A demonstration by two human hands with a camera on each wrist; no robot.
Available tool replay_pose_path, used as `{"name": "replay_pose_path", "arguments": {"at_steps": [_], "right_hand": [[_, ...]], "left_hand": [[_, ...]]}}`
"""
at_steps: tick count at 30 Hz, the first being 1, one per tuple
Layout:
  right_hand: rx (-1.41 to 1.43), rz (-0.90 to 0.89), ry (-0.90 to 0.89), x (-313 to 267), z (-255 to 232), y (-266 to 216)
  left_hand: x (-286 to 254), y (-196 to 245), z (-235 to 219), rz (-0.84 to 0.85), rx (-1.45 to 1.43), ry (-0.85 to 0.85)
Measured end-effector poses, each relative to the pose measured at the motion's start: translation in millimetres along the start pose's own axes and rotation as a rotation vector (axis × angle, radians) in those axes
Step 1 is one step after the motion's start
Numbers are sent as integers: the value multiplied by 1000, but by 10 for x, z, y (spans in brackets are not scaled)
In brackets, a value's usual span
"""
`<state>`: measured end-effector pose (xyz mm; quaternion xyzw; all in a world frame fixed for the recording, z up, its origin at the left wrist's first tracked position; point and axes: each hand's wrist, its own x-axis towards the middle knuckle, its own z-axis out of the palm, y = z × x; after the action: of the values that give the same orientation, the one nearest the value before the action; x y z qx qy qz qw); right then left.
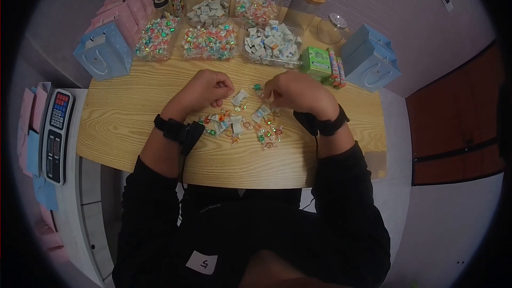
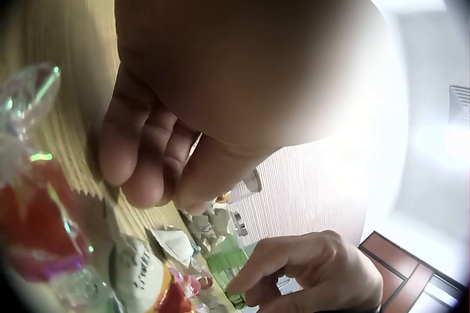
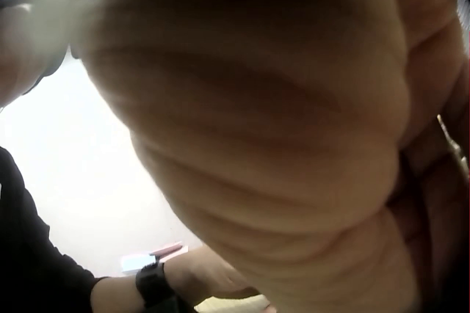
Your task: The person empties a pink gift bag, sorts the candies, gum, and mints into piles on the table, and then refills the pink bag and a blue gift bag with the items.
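Observation:
Loose wrapped candies lie in a spread pile on the wooden table, among them white-wrapped sweets (image 1: 261, 112) and clear-wrapped red and green hard candies (image 1: 269, 136). At the pile's far left edge, my left hand (image 1: 213, 88) hovers with fingers loosely curled; nothing shows between them in the left wrist view. One white-wrapped candy (image 1: 239, 97) lies just right of its fingertips. My right hand (image 1: 298, 93) reaches over the pile's far right side, fingers bent downward beside a green candy (image 1: 256, 87). A gap shows between its thumb and fingers in the left wrist view.
Clear bins of candies (image 1: 210, 41) line the back, alongside a green box (image 1: 316, 61), candy rolls (image 1: 336, 69) and a lidded jar (image 1: 305, 5). Blue gift bags (image 1: 370, 56) and pink bags (image 1: 125, 13) flank them. A scale (image 1: 56, 138) stands on the left.

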<state>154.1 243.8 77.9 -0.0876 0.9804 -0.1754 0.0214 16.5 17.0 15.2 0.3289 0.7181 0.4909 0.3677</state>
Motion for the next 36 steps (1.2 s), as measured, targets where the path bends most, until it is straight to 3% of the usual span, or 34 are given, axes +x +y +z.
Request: {"name": "replay_pose_path", "arguments": {"at_steps": [2,7,10,13,16,18,19,21,23,25,26,28,30,33,34,36], "right_hand": [[-54,-58,-98,8,98,-133],[-51,-85,-144,43,237,-121],[-70,-47,-128,46,223,-113],[-81,-37,-163,64,169,-89],[-18,-49,-47,46,15,-7],[-31,40,382,57,-124,74],[-35,40,383,58,-175,95],[-1,202,626,45,-249,136],[-22,241,577,14,-251,182],[32,151,381,13,-211,162],[38,147,378,22,-172,126],[9,-82,203,46,-40,0],[40,-138,89,43,60,-194],[38,-203,-147,60,177,-447],[40,-209,-149,53,234,-508],[54,-270,35,15,342,-583]], "left_hand": [[4,18,14,-16,7,7],[-7,49,141,283,411,32],[-10,131,150,260,586,-10],[-5,69,132,280,551,37],[6,59,79,279,519,23],[5,66,61,191,395,9],[6,71,51,100,275,-6],[28,41,30,135,270,-8],[53,36,20,165,266,-10],[68,95,-17,160,68,-13],[90,141,-52,154,69,-9],[177,324,-132,154,-77,-5],[385,455,-235,238,-21,45],[648,641,-272,231,33,139],[664,748,-233,259,31,230],[671,779,-215,291,32,322]]}}
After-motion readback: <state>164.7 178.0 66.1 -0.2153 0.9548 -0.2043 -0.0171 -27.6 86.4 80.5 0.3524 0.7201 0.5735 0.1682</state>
